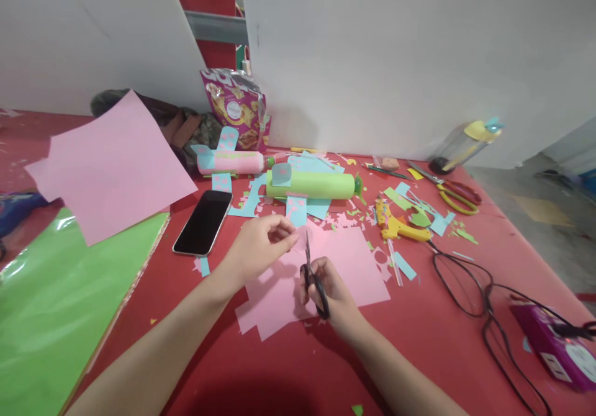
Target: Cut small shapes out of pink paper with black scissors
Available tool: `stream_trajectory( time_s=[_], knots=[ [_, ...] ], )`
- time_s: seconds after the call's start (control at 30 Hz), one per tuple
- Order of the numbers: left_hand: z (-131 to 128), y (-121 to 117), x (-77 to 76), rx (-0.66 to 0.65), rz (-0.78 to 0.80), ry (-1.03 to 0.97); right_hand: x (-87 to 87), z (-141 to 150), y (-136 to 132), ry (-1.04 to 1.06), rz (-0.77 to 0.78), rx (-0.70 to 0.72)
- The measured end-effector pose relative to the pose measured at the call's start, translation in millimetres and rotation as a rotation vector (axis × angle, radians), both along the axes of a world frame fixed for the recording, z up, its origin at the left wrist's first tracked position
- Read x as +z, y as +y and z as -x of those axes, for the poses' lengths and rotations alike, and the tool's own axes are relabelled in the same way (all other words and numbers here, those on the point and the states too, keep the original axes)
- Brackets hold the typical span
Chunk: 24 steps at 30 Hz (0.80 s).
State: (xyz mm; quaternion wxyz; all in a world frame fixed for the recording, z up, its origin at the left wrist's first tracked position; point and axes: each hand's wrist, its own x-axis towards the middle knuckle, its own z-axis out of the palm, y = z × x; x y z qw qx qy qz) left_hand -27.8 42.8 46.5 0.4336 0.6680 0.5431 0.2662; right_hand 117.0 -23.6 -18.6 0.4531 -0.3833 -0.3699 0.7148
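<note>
In my right hand (333, 289) is a pair of black-handled scissors (308, 261), blades pointing away from me. My left hand (263, 245) pinches a small piece of pink paper (302, 237) right beside the blades. Whether the blades are cutting into it I cannot tell. Below both hands lie pink paper sheets (363, 267) with cut edges. Just beyond, a green paper-covered tube (321, 185) with light blue paper wings lies on its side. A smaller pink tube (237, 162) with blue fins lies behind it to the left.
A phone (203, 222) lies left of my hands. On the right are a yellow glue gun (400, 226), its black cord (487, 295), larger scissors (451, 192), a purple power box (556, 348) and a bottle (465, 146). A snack bag (235, 108) stands at the back. Paper scraps litter the red table (419, 366).
</note>
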Motion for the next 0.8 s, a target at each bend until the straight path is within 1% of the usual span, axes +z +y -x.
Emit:
stream_trajectory(
  time_s=[0.23,0.37,0.67,0.8],
  knots=[
    [0.2,1.0,-1.6,-0.048,0.055,-0.035,-1.6,-4.2,-0.5,0.088,-0.046,0.045],
    [1.8,1.8,-2.3,-0.069,0.054,-0.036,0.9,-4.9,0.4,0.109,-0.052,0.067],
    [3.6,1.1,-5.9,-0.106,0.127,-0.079,6.7,-5.0,-0.4,0.140,-0.039,0.052],
    [2.5,0.2,-2.0,-0.144,0.127,-0.039,8.4,-4.7,-0.4,0.160,-0.048,0.048]
  ],
)
